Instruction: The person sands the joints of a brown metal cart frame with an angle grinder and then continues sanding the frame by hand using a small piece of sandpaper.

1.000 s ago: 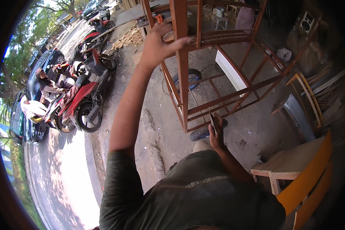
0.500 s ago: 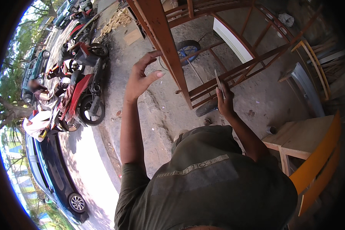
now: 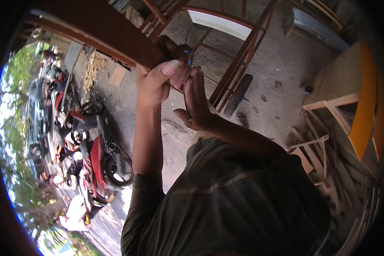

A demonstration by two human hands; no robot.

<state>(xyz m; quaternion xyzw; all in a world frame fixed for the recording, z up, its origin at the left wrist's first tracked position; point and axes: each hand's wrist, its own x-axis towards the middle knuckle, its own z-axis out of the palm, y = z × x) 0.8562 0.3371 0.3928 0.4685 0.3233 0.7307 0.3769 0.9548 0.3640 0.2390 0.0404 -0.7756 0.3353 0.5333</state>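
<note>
My left hand (image 3: 155,83) is wrapped round the lower end of a thick reddish-brown beam (image 3: 111,32), its thumb lying across the end. Close beside it on the right is my right hand (image 3: 195,100), fingers stretched up together and thumb apart, the palm turned toward the beam's end. I cannot tell whether the fingertips touch my left hand. No tool shows in the right hand, though its palm side is partly hidden. Beyond both hands, a reddish-brown barred frame (image 3: 239,55) carries a white panel (image 3: 219,23).
Parked motorbikes (image 3: 96,158) stand at the left, near wood scraps (image 3: 94,68). At the right are a wooden cabinet (image 3: 335,81) with curved orange boards (image 3: 365,102) and loose timber offcuts (image 3: 313,158). A dark wheel (image 3: 239,96) lies beyond my right forearm.
The view has shifted and the beam looms nearer. My left hand has closed round its end. My right hand has come leftward beside it; the thin flat piece it held no longer shows.
</note>
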